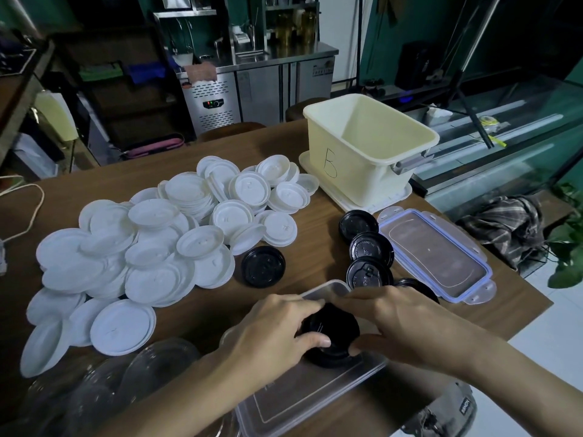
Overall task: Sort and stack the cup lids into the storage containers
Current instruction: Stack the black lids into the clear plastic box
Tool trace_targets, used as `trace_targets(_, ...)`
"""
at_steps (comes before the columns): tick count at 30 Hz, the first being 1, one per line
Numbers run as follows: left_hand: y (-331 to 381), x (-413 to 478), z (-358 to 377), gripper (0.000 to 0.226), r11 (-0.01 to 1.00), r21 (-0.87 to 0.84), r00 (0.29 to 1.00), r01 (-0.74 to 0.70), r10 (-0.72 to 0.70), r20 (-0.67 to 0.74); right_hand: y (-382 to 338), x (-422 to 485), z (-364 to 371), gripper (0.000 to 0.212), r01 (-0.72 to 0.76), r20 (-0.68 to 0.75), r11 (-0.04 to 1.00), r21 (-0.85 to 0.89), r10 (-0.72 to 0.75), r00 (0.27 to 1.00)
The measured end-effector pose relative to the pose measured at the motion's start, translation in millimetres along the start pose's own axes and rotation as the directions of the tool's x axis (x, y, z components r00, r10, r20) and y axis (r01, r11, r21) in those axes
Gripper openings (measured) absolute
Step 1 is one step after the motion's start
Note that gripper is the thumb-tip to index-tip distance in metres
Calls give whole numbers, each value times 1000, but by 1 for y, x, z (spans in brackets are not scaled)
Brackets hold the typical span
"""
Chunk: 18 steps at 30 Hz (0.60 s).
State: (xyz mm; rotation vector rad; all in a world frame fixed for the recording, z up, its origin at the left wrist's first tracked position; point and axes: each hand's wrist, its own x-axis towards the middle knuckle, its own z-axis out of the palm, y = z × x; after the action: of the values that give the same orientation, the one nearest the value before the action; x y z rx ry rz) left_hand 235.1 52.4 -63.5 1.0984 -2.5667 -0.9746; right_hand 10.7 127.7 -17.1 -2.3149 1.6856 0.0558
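Sitting between hands [277,329] [400,323]: black lids [331,340]

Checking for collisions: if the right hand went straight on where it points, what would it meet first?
Probably the left hand, gripping the same black lid stack opposite the right hand; depth unclear.

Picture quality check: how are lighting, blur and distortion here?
Head view: dim, bluish light; wide-angle lens bows the table and cream bin; white lids bright yet readable; clear lids murky at lower left; left hand and right hand on the black lid stack look sharp.
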Motion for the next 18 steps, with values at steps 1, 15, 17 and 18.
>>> trace_targets(1,1,0,0,62,1000,19,1000,1,-1,3,0,0,0,68,-10,8,1000,4,10,1000)
trace_targets(15,-3,0,-3,65,981,133,990,-143,139,37,4,1,0,69,29,8,999,21,-30,1000)
trace_targets(17,-2,-2,-6,64,976,121,983,-180,181,7,4,-2,0,77,41,-22,998,52,-40,999)
trace_targets(18,-1,-4,-8,62,974,112,980,-196,199,-10,4,-3,-1,81,54,-39,996,75,-51,998)
